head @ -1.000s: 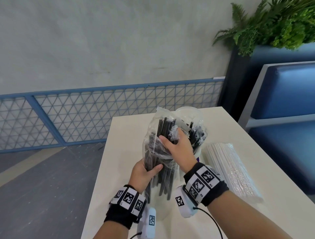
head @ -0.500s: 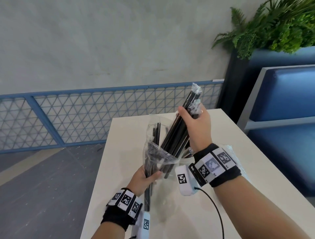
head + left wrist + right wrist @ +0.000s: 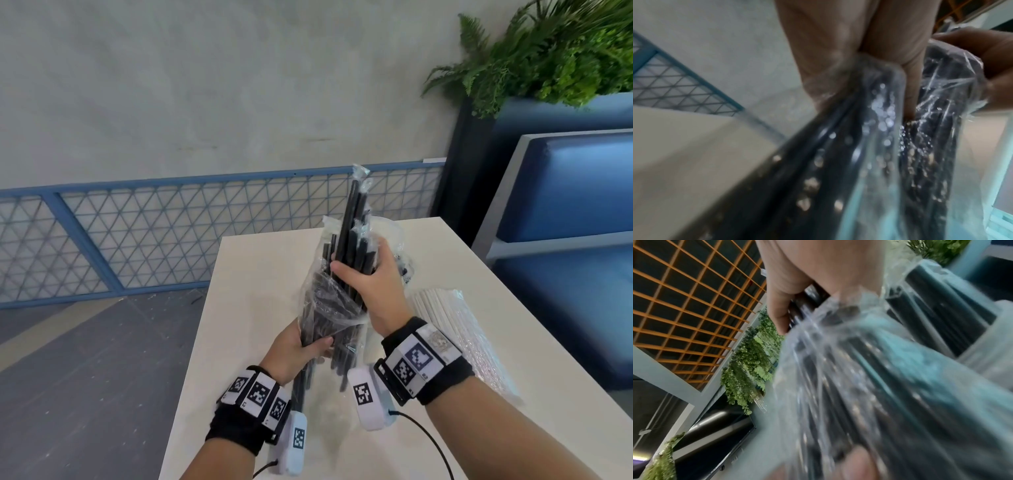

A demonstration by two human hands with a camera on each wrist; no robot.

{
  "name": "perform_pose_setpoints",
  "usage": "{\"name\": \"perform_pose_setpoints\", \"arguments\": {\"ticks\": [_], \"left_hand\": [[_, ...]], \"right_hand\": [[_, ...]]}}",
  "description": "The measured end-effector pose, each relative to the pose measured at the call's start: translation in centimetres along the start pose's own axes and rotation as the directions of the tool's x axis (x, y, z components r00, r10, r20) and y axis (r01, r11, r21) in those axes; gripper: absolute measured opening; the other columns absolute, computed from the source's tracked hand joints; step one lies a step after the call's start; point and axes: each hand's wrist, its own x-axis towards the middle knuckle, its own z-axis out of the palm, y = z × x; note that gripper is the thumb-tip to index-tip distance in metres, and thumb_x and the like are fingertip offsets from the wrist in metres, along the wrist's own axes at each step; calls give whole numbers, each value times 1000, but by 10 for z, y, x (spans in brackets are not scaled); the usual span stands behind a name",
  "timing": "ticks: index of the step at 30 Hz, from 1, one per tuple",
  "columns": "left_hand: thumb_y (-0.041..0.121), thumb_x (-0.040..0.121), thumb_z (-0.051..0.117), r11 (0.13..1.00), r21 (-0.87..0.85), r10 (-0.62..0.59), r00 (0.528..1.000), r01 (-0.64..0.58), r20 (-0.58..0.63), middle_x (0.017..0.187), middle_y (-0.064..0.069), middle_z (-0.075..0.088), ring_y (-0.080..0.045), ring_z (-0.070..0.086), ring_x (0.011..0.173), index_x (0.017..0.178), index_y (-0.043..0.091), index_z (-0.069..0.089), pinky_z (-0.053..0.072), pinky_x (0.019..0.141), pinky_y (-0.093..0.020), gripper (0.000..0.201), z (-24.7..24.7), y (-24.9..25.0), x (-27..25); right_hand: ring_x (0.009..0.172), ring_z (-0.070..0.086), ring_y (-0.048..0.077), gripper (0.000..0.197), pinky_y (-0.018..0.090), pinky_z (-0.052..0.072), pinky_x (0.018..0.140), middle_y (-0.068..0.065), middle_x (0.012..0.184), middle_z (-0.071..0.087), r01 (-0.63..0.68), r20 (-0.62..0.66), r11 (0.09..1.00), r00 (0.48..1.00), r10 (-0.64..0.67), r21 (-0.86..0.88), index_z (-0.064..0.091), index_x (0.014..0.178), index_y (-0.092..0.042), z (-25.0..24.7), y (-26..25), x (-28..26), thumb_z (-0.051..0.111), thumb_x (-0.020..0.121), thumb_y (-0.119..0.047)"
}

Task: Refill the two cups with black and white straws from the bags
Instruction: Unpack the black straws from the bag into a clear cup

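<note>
Your left hand [image 3: 297,346] grips the lower part of the clear bag of black straws [image 3: 325,308], fingers curled round it above the white surface [image 3: 253,274]. Your right hand [image 3: 371,281] is closed round a bundle of black straws [image 3: 349,219] that stands upright, partly out of the bag's open top. A clear cup [image 3: 385,224] shows just behind that bundle. The bag of white straws [image 3: 455,335] lies flat on the surface to your right, apart from both hands.

Both wrist views blur the black straws [image 3: 838,170]; the cup [image 3: 390,228] sits mostly hidden.
</note>
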Motion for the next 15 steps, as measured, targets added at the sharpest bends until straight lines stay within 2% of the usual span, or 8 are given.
{"name": "perform_pose_setpoints", "arguments": {"ticks": [3,4,7,9,11,13,14,15], "left_hand": [[9,85,65,997,72,28,1000,-29,14,87,3,70,-9,70,71,105,20,56,54,64,-24,25,-2,4,2],[9,84,65,997,71,29,999,-30,17,86,4,70,-7,70,70,103,20,55,54,63,-23,25,-3,4,2],[9,83,67,998,62,3,1000,-3,10,84,3,71,-10,71,74,103,16,57,55,64,-24,23,-8,-3,0],[12,82,69,999,29,-24,1000,24,-10,76,4,72,-14,71,73,95,15,58,53,65,-26,18,-13,-12,-3],[28,75,76,999,-22,-43,998,42,-35,70,6,73,-19,72,75,87,18,57,51,66,-27,24,-17,-17,-8],[49,58,80,997,-56,-62,996,58,-63,78,4,74,-26,73,79,88,17,58,52,64,-27,49,-21,-21,-9],[51,57,81,995,-73,-74,994,68,-83,84,0,75,-27,73,79,91,13,58,52,61,-26,55,-23,-23,-9],[42,64,80,993,-86,-85,991,76,-108,89,-4,75,-27,73,78,96,8,58,52,60,-25,51,-24,-26,-8]], "right_hand": [[82,69,10,32,28,55,74,2,90,70,-54,40,999,998,54,-2,61,97,-16,1,5,-7,78,71,-8],[79,69,11,26,28,55,73,2,86,71,-49,35,999,998,49,5,62,94,-15,0,4,-8,75,74,-5],[87,68,21,24,37,56,82,8,93,70,14,-71,1000,997,-13,22,62,101,-7,-3,-5,0,71,79,-9],[83,67,22,17,40,56,82,6,87,68,40,-144,996,989,-28,82,60,96,-9,-7,-15,11,69,82,-9],[77,65,22,13,42,55,78,5,80,64,79,-201,988,978,-50,136,56,91,-10,-12,-27,22,66,83,-6],[72,62,20,14,39,55,72,6,78,62,135,-250,979,964,-94,152,53,94,-6,-17,-38,31,63,85,-4],[69,61,18,16,35,54,69,6,77,61,161,-267,976,957,-117,150,52,98,-3,-19,-43,35,62,85,-4],[66,61,15,18,30,54,65,5,77,61,184,-283,972,949,-136,149,50,100,-3,-20,-48,38,61,86,-4]]}}
